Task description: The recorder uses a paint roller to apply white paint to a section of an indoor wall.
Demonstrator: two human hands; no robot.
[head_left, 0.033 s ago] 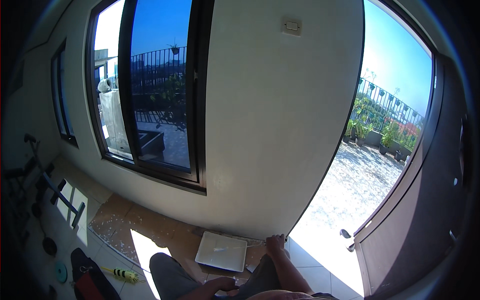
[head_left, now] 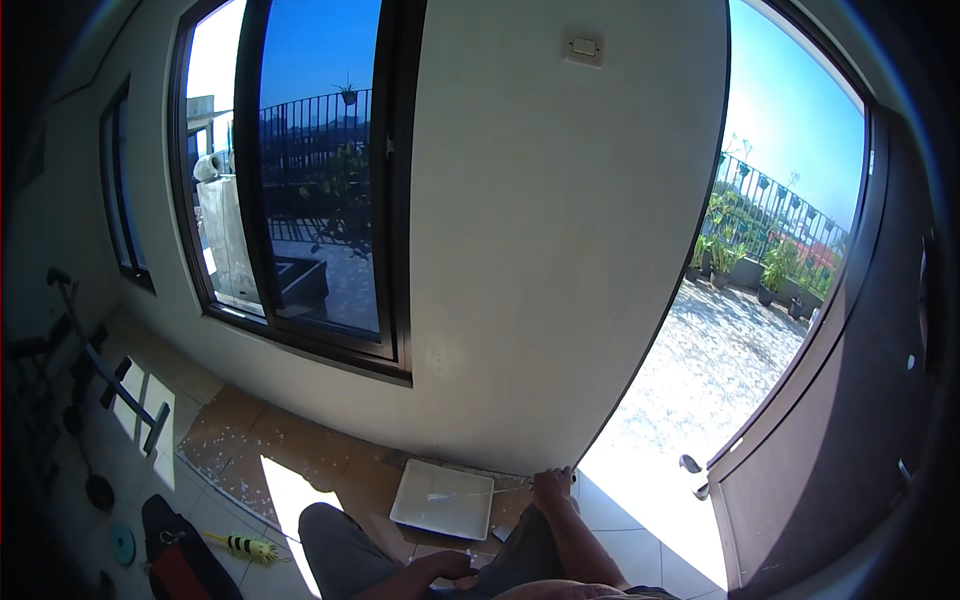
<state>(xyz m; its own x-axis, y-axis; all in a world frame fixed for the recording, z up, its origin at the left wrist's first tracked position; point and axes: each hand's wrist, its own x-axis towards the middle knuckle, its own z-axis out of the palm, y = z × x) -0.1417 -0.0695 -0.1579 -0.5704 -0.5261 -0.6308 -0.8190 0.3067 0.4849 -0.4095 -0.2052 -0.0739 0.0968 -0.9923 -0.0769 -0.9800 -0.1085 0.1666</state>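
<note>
My right hand rests over my right knee, close to the foot of the wall beside the doorway. Its fingers are closed; a thin pale rod-like end shows at its left side and a small dark tip at its right, too small to name. Low in my lap, my left hand lies between my thighs with the fingers curled; whatever is in them, if anything, is hidden. A shallow white rectangular tray sits on the floor in front of my knees, with a whitish smear in its middle.
Brown cardboard sheet speckled with white flakes runs along the wall. At left lie a dark-and-red bag, a yellow-and-black handled item, a teal disc and exercise gear. A dark door stands open at right.
</note>
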